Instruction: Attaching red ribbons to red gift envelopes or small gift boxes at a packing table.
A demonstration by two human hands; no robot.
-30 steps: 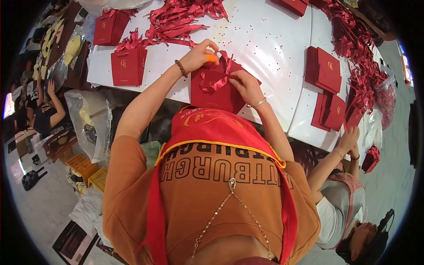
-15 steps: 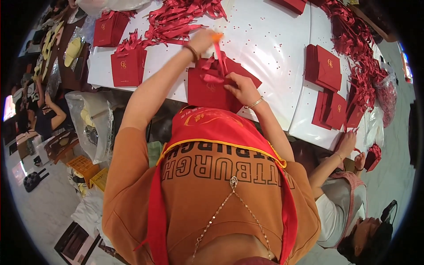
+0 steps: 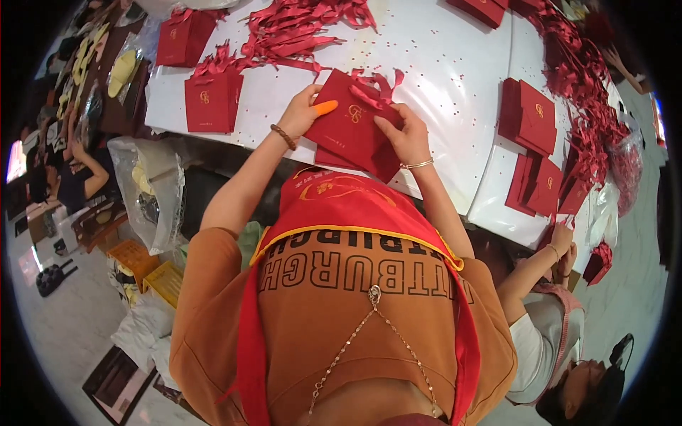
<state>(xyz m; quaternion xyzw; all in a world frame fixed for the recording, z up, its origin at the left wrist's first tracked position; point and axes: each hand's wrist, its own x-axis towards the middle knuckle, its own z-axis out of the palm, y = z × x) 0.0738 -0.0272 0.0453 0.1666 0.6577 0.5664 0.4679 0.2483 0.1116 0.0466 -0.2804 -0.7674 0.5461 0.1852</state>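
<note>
A small red paper gift bag (image 3: 339, 135) with a gold emblem is held in front of me at the table's near edge. My left hand (image 3: 302, 113), with an orange cover on its thumb, is closed on the bag's left edge. On the right side, my right hand (image 3: 408, 138) grips the bag between thumb and fingers. A red ribbon (image 3: 373, 96) loops over the bag's top. Under it lie more red bags, mostly hidden, with a lower edge (image 3: 332, 159) showing.
Red bag stacks stand at the left (image 3: 206, 103), the far left (image 3: 177, 42) and the right (image 3: 536, 117). Heaps of red ribbon (image 3: 298, 35) lie at the back. Small red dots are scattered over the white tabletop (image 3: 440, 99). A co-worker's hand (image 3: 561, 241) is at lower right.
My left hand has come back from the ribbon to the bag's left side. The bag is now turned at a slant, its ribbon draped across the top.
</note>
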